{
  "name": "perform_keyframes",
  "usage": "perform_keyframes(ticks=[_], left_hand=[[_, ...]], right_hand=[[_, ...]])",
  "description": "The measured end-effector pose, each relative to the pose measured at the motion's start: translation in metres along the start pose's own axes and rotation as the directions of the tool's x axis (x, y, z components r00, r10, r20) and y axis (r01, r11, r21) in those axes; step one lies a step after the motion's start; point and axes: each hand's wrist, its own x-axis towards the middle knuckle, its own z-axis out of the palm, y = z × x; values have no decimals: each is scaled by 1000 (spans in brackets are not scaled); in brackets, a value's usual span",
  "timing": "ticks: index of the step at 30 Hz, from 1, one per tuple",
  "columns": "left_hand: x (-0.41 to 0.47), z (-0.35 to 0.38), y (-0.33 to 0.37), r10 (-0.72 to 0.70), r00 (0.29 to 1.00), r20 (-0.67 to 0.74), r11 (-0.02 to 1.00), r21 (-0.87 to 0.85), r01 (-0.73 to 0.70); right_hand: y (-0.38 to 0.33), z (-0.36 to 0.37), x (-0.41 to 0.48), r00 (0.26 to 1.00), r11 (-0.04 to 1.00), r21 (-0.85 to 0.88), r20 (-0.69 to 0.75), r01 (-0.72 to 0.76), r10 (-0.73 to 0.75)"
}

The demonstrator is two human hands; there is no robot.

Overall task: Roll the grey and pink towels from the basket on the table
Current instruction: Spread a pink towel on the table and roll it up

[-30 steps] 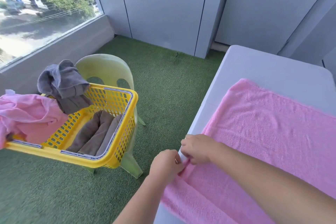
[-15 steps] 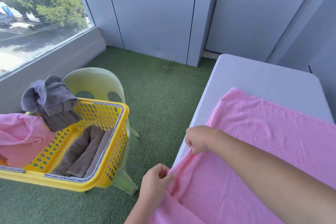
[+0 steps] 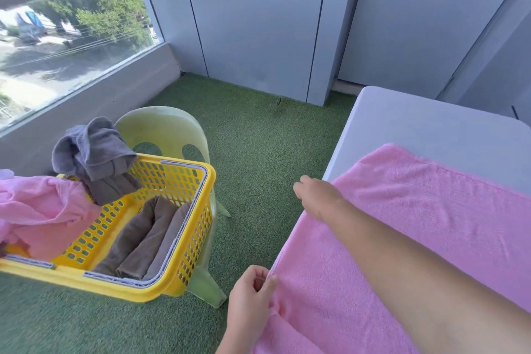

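Note:
A pink towel [image 3: 425, 227] lies spread over the white table [image 3: 431, 129] at the right. My left hand [image 3: 253, 293] pinches the towel's left edge near its front corner. Farther along that same edge, my right hand [image 3: 319, 198] grips the towel by the table's side. On the left a yellow basket [image 3: 184, 238] holds a grey towel [image 3: 94, 155] draped over its rim, another pink towel [image 3: 37, 215] hanging over its left side, and brown-grey towels [image 3: 143, 238] lying inside.
The basket rests on a pale green plastic chair [image 3: 169, 129]. Green artificial turf [image 3: 258, 167] covers the floor between chair and table. Grey wall panels [image 3: 258, 23] stand behind, and a window [image 3: 63, 43] runs along the left.
My hands have drawn apart along the towel's left edge: the right moved farther away, the left nearer to me. The edge between them is now stretched straight.

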Motion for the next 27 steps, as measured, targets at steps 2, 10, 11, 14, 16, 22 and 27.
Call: perform_keyframes(ticks=[2, 10, 11, 14, 16, 22, 27], left_hand=[[-3, -2, 1, -21, 1000, 4, 1000, -2, 21], [-1, -22, 15, 32, 999, 11, 969, 246, -33], [-4, -26, 15, 100, 995, 1, 945, 312, -95], [-31, -39, 14, 456, 880, 132, 771, 436, -465], [-56, -43, 6, 621, 704, 345, 547, 453, -704], [-68, -36, -14, 483, 499, 720, 140, 499, -855], [-63, -30, -7, 436, 515, 738, 49, 552, -832]], right_hand=[[-1, 12, -11, 999, 983, 181, 51, -5, -5], [34, 46, -199, 963, 799, 585, -109, -139, 247], [42, 53, -239, 953, 775, 603, -76, -192, 295], [58, 81, -360, 887, 715, 600, -22, -358, 462], [61, 102, -434, 844, 725, 537, -42, -432, 534], [50, 150, -576, 857, 802, 409, -84, -436, 509], [45, 169, -604, 772, 701, 402, 23, -589, 635]])
